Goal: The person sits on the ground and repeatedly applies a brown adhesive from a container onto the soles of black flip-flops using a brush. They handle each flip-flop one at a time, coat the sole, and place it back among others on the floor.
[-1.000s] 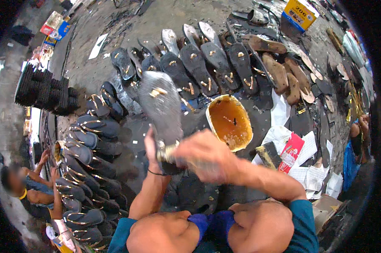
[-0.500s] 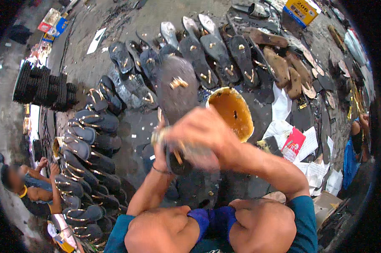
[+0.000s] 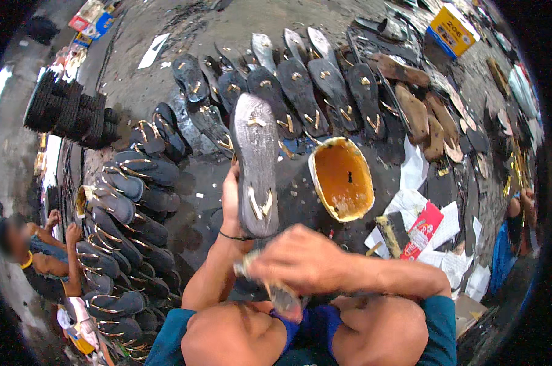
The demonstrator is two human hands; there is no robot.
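My left hand [image 3: 230, 198] grips a black sandal sole [image 3: 256, 158] from behind and holds it upright, its underside toward me. That underside looks wet and shiny, with gold strap ends showing near its top and bottom. Just below the sole's lower end, my right hand [image 3: 300, 259] is closed round a short, glue-stained brush-like tool [image 3: 285, 300], blurred by motion. To the right of the sole stands a cut-open tub [image 3: 343, 177] with amber glue inside and a crusted pale rim.
Several sandal soles [image 3: 300, 85] lie underside up ahead. Finished-looking black sandals [image 3: 129, 165] line the left, near stacked black soles [image 3: 62, 110]. Wooden shoe forms [image 3: 413, 113], papers [image 3: 440, 235] and a yellow box [image 3: 451, 30] lie right. Another person [image 3: 41, 256] sits at the far left.
My right hand has moved down toward me with the tool, off the sole. The sole's underside now faces me in full, shinier than before.
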